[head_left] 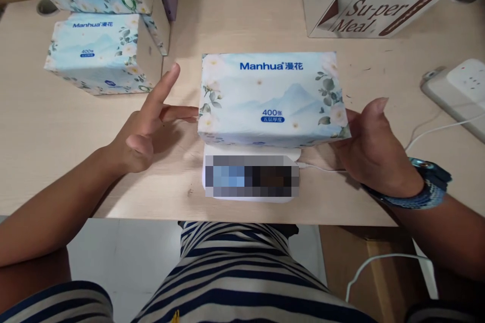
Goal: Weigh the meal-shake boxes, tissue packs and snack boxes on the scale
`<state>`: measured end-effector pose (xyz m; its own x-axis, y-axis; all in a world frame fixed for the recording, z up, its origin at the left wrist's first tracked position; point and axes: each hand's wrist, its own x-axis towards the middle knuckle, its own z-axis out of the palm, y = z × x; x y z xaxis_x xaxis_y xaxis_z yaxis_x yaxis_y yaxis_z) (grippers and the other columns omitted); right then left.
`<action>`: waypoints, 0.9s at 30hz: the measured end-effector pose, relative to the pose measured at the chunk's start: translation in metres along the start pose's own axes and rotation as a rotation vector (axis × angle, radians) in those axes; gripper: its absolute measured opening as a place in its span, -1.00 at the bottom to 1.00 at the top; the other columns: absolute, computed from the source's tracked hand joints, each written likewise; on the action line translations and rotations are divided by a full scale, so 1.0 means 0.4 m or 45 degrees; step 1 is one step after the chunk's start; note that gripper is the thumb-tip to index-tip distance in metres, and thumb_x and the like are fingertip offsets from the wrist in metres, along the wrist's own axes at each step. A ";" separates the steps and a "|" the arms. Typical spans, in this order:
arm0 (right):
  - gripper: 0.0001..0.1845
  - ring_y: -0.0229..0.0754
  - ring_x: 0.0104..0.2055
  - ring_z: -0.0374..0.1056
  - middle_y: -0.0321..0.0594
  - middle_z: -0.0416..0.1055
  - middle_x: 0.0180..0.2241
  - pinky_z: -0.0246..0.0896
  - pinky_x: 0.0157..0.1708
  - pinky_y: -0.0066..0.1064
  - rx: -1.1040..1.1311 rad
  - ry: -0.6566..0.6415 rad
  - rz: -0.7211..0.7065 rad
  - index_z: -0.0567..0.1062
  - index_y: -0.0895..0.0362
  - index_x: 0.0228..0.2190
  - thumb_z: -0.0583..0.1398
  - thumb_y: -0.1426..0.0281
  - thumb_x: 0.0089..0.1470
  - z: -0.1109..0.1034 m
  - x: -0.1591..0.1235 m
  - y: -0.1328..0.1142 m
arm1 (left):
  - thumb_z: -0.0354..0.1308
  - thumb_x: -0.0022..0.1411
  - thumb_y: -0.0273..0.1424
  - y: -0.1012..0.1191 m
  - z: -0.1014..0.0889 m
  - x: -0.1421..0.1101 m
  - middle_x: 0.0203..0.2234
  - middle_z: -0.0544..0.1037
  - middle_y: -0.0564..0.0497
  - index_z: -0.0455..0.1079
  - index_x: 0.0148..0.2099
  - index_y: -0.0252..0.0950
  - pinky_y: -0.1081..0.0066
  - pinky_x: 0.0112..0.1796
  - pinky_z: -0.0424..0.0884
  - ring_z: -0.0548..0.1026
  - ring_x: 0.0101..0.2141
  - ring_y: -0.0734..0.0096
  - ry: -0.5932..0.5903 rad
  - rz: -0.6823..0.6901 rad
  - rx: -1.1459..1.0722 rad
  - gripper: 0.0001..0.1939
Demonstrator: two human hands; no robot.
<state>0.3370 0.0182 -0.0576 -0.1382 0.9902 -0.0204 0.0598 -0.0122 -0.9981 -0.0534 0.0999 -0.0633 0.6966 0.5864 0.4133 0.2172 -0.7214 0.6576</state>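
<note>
A tissue pack, pale blue with white flowers and marked Manhua, sits on or just over a white scale-like device. The device's front panel is blurred out. At the pack's left end is my left hand, fingers spread and thumb apart, with a fingertip at or very near the wrapper. My right hand is by the right end, its thumb raised and away from the pack. Its fingers reach toward the pack's side and are partly hidden there. Neither hand visibly wraps round the pack.
More Manhua tissue packs are stacked at the back left. White Su-per Meal boxes stand at the back right. A white power strip lies at the right. A white cable runs behind my right hand to the device.
</note>
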 end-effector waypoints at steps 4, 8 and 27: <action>-0.22 0.01 0.45 0.39 -0.28 0.54 0.31 0.24 0.55 -0.09 0.003 -0.045 0.009 0.73 -0.13 0.08 -0.05 -0.31 0.40 -0.008 0.000 0.009 | -0.53 0.50 0.31 0.000 0.000 0.003 0.14 0.71 -0.19 -0.35 0.71 -0.26 0.16 0.10 0.67 0.76 0.03 0.18 -0.009 0.105 0.050 0.03; -0.16 0.02 0.46 0.38 -0.27 0.53 0.32 0.20 0.57 -0.07 -0.004 -0.020 0.041 0.74 -0.12 0.06 -0.06 -0.35 0.37 -0.013 0.001 0.013 | -0.51 0.52 0.28 0.019 -0.009 0.020 0.10 0.74 -0.17 -0.31 0.71 -0.23 0.32 -0.17 0.69 0.78 -0.06 0.23 -0.024 0.129 0.196 -0.01; -0.47 0.09 0.41 0.45 -0.22 0.57 0.27 0.29 0.53 0.18 -0.318 0.013 -0.038 0.70 -0.15 0.07 0.29 -0.17 0.28 -0.015 0.001 -0.024 | -0.34 0.48 0.34 0.035 -0.018 0.013 0.11 0.73 -0.17 -0.23 0.71 -0.07 0.21 -0.20 0.60 0.73 0.00 0.04 -0.060 0.102 0.258 -0.02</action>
<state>0.3424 0.0197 -0.0476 -0.1336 0.9910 0.0107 0.2988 0.0506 -0.9530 -0.0517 0.0954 -0.0474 0.7474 0.5098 0.4260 0.2896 -0.8271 0.4818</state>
